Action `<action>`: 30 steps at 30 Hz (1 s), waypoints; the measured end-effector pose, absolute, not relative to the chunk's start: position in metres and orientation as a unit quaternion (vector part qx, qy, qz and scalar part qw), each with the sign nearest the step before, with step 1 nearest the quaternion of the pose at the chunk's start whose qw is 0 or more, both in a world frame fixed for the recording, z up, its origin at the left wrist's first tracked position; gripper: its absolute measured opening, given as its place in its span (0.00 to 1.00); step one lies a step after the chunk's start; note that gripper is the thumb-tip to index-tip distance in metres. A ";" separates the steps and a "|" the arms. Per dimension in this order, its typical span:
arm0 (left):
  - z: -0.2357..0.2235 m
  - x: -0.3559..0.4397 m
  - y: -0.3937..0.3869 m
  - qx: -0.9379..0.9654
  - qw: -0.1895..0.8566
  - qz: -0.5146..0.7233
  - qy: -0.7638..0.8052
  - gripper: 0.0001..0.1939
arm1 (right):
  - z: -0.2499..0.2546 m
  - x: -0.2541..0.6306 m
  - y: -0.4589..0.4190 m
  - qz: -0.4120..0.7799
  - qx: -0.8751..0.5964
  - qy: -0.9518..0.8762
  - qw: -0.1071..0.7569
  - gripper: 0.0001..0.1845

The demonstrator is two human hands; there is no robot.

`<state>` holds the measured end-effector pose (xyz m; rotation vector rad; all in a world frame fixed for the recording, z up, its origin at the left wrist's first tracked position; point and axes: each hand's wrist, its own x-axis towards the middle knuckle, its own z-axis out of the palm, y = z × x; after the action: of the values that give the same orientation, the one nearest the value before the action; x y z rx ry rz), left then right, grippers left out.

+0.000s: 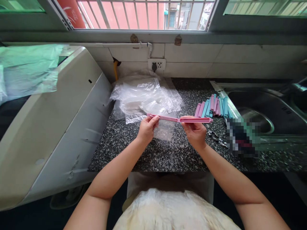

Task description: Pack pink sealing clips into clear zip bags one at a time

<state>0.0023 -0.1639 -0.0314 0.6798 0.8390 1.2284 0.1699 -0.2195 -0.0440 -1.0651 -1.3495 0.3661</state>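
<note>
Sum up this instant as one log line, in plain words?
left hand: holds clip end | right hand: holds other end | clip: pink, opened out | bags: behind, left | pink and blue clips: right

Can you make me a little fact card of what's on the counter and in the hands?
Left hand: pinches pink clip near one end
Right hand: holds its other arm, near the middle
Clip shape: opened out
Behind the hands: clear plastic bags, piled
Right, beside sink: pink and blue clips, bunched
</note>
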 end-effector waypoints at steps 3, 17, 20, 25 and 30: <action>-0.031 0.003 -0.165 0.298 0.685 0.549 0.374 0.16 | -0.045 0.170 -0.220 0.152 -0.458 -0.592 0.645 0.05; -0.037 0.004 -0.167 0.345 0.662 0.545 0.383 0.15 | -0.051 0.174 -0.219 0.128 -0.439 -0.619 0.638 0.06; -0.037 0.003 -0.167 0.356 0.654 0.544 0.386 0.15 | -0.047 0.173 -0.220 0.121 -0.440 -0.627 0.631 0.07; -0.036 0.003 -0.169 0.375 0.640 0.545 0.389 0.15 | -0.042 0.171 -0.221 0.111 -0.440 -0.639 0.622 0.09; -0.037 0.003 -0.169 0.391 0.636 0.545 0.382 0.15 | -0.039 0.172 -0.222 0.089 -0.449 -0.650 0.607 0.09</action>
<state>0.0029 -0.1692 -0.0372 0.8930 0.8729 1.2439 0.1715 -0.2220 -0.0387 -1.0378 -1.5029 0.2048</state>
